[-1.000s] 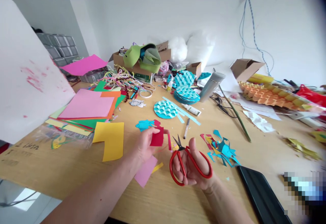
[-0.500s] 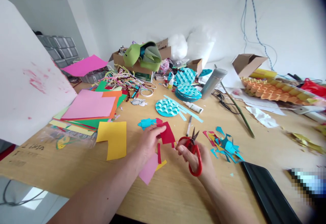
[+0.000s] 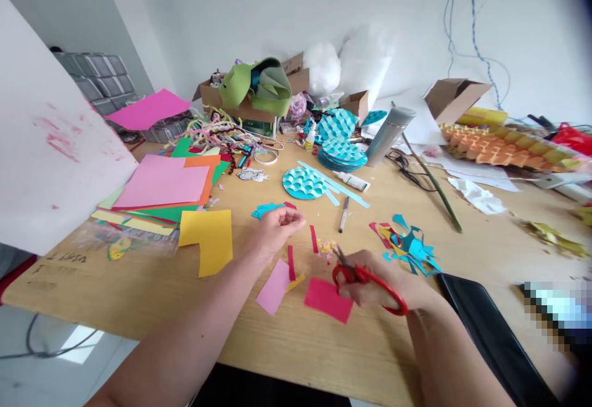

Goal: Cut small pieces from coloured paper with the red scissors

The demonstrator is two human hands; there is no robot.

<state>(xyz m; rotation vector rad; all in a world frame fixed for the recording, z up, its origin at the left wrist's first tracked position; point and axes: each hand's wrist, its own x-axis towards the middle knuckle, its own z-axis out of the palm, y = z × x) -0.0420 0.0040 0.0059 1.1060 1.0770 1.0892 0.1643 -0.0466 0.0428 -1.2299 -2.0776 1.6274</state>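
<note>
My right hand (image 3: 377, 287) is closed around red-handled scissors (image 3: 365, 275), their blades pointing up-left toward small yellow snippets (image 3: 326, 246). A red paper piece (image 3: 327, 300) lies flat on the wooden table (image 3: 152, 290), right at that hand's fingertips. My left hand (image 3: 276, 229) hovers over the table with fingers loosely curled and nothing in them. Near it lie two thin red strips (image 3: 291, 263), a pink paper scrap (image 3: 274, 287) and a blue paper fish (image 3: 264, 210).
A yellow L-shaped sheet (image 3: 208, 238) and a stack of coloured paper (image 3: 161, 188) lie to the left. Blue and red offcuts (image 3: 407, 248), a pen (image 3: 343, 213), blue scalloped discs (image 3: 303, 182), a black tray (image 3: 490, 339) and cluttered boxes (image 3: 252, 102) surround the hands.
My left hand let go of the red paper, which now lies on the table nearer me. My right hand dropped toward me with the scissors, blades turned to the left.
</note>
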